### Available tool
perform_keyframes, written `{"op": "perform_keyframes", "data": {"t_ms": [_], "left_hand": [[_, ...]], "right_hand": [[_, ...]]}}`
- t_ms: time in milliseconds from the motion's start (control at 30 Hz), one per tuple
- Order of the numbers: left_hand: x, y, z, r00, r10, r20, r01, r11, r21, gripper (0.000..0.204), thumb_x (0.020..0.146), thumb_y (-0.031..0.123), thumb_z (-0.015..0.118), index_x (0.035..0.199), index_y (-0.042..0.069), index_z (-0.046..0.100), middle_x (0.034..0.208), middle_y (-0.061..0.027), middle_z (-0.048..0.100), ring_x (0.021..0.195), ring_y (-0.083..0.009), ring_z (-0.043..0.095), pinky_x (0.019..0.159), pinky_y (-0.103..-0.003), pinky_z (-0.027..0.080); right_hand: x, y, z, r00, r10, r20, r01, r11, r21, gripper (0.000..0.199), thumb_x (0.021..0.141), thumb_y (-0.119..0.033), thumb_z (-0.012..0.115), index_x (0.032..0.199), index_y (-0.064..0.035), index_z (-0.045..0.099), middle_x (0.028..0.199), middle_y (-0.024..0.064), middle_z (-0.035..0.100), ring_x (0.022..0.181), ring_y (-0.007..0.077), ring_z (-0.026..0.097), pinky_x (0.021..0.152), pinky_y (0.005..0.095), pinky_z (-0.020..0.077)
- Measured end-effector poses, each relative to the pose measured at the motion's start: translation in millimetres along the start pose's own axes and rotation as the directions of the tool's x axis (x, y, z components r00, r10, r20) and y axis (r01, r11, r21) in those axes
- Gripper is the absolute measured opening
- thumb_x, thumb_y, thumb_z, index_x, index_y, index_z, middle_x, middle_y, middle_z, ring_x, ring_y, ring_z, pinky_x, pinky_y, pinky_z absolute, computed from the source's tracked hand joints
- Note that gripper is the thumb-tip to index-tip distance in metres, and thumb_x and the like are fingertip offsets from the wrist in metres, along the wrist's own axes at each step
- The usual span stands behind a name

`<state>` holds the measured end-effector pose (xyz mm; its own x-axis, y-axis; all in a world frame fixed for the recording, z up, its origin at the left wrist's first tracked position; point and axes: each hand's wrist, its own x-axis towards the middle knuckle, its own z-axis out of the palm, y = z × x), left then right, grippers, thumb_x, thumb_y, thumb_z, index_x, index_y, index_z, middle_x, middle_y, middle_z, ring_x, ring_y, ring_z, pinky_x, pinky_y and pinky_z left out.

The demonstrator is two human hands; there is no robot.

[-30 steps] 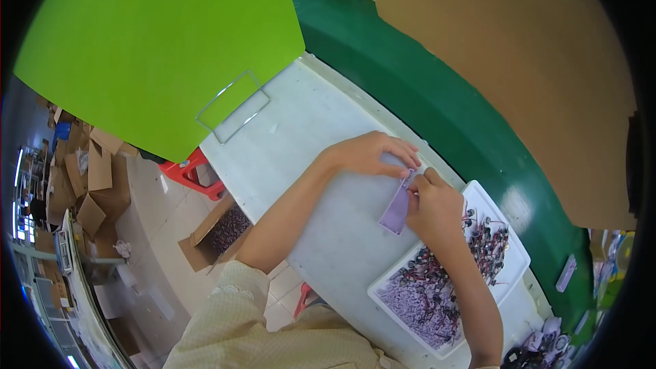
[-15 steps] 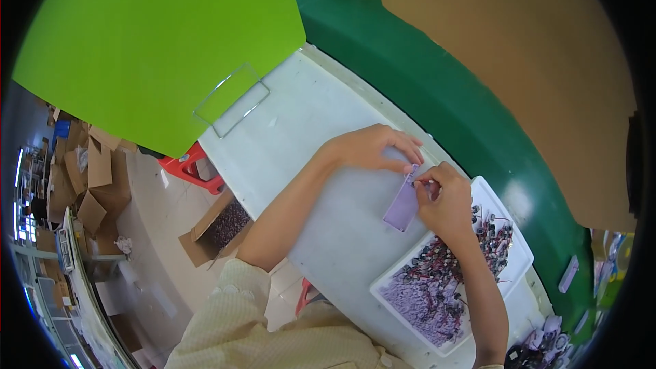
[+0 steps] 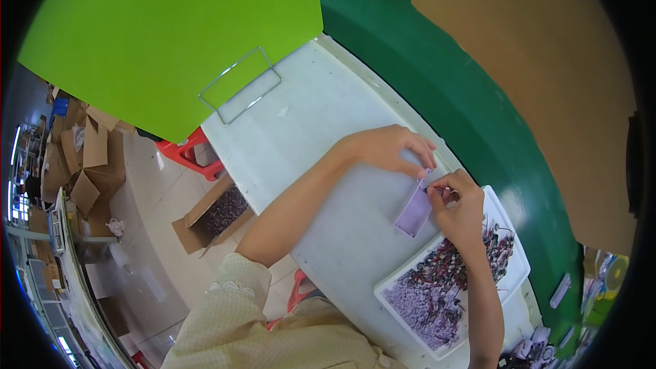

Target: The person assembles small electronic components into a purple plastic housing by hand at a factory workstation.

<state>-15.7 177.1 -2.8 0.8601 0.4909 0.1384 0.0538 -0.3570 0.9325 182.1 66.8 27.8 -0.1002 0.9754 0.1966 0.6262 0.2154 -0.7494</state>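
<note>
A shallow lilac plastic case [image 3: 413, 216], long and rectangular, is tilted just above the white table. My left hand [image 3: 395, 151] holds it by its far end, thumb and fingers closed on the edge. Against the same end, on its right side, the fingertips of my right hand [image 3: 459, 206] are pinched together; whatever lies between them is too small and hidden to name. Under my right forearm stands a white tray [image 3: 384, 295] with small wired electronic parts [image 3: 437, 270] and a heap of tiny lilac pieces [image 3: 418, 306].
A bright green panel [image 3: 171, 34] with a wire metal handle [image 3: 239, 89] covers the far left of the white table [image 3: 301, 106]. Beyond the right edge runs a green surface [image 3: 424, 75] beside a brown board [image 3: 526, 61]. An open carton [image 3: 222, 217] sits on the floor, near a red stool [image 3: 195, 157].
The whole view has shifted slightly. Both hands stay at the far end of the lilac case, and the right fingertips have moved a little along its edge.
</note>
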Motion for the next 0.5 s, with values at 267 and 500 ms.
{"op": "perform_keyframes", "data": {"t_ms": [267, 500], "left_hand": [[-0.6, 3.8, -0.4, 1.000, -0.022, 0.004, 0.021, 1.000, 0.014, 0.023, 0.083, 0.018, 0.075, 0.099, 0.002, 0.073, 0.114, -0.0092, 0.069, 0.129, -0.0289, 0.050, 0.106, -0.041, 0.040], [0.2, 4.8, 0.1, 1.000, -0.031, 0.003, 0.031, 0.999, 0.029, 0.023, 0.083, 0.018, 0.075, 0.099, 0.002, 0.072, 0.115, -0.0084, 0.069, 0.130, -0.0288, 0.049, 0.106, -0.040, 0.040]], "right_hand": [[1.1, -5.8, -1.6, 0.999, -0.022, 0.041, 0.022, 1.000, 0.008, 0.010, 0.071, 0.004, 0.071, 0.079, -0.0007, 0.068, 0.072, 0.0084, 0.055, 0.056, 0.0173, 0.056, 0.052, 0.0309, 0.0452], [-6.3, -14.1, 2.3, 0.998, 0.061, -0.031, -0.065, 0.979, -0.192, 0.006, 0.073, -0.003, 0.071, 0.078, -0.0028, 0.067, 0.068, 0.0084, 0.052, 0.053, 0.0212, 0.050, 0.050, 0.0354, 0.0388]]}}
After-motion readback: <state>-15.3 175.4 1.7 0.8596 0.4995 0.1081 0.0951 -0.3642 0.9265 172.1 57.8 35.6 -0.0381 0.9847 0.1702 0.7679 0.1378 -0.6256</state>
